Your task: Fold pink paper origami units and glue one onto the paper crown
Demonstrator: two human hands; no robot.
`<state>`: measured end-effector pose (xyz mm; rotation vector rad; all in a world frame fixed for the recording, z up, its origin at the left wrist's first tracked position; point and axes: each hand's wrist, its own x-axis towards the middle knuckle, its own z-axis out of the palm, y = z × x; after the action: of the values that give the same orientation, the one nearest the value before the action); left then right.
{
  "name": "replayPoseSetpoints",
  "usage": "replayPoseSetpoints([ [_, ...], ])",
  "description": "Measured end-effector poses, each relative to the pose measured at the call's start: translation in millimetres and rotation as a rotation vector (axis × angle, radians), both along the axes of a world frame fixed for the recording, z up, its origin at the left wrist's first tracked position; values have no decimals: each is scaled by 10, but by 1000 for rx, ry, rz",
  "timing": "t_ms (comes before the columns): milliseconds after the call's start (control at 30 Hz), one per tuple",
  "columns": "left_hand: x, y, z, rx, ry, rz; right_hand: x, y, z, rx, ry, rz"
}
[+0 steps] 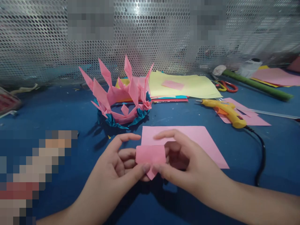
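Note:
Between my two hands is a small piece of pink paper (150, 153), folded to a point at its lower edge. My left hand (122, 164) grips its left side, thumb in front and curled fingers behind, with the index finger stretched out above. On the right side my right hand (181, 159) pinches it the same way, its index finger also raised. Beneath and beyond the hands lies a larger pink sheet (178, 132) on the blue table. A pink folded-paper crown (120, 120) with blue trim and a small pink rose stands beyond my left hand.
A yellow glue gun (231, 114) lies at right, its black cord trailing forward. Behind are pale yellow sheets (199, 84), scissors (228, 87) and a green stem-like rod (260, 84). A perforated metal panel (150, 40) backs the table (63, 115). Blurred blocks cover the lower left.

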<state>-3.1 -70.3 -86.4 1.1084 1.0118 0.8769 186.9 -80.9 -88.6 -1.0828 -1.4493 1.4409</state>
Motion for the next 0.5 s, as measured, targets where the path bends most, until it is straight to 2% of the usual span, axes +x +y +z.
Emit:
replayPoseSetpoints([
  [100,-14,19,10,-8,33,-2,32,-6,-19,155,-18,-40],
  [200,-22,31,18,15,133,5,76,-4,-31,453,-228,-53],
  [300,-12,36,2,-19,123,-15,107,5,-35,680,-379,-24],
  [400,-12,17,-44,-49,52,-56,115,18,-21,810,-390,14],
  [500,-33,-10,-84,-49,25,-91,115,40,-2,854,-354,49],
])
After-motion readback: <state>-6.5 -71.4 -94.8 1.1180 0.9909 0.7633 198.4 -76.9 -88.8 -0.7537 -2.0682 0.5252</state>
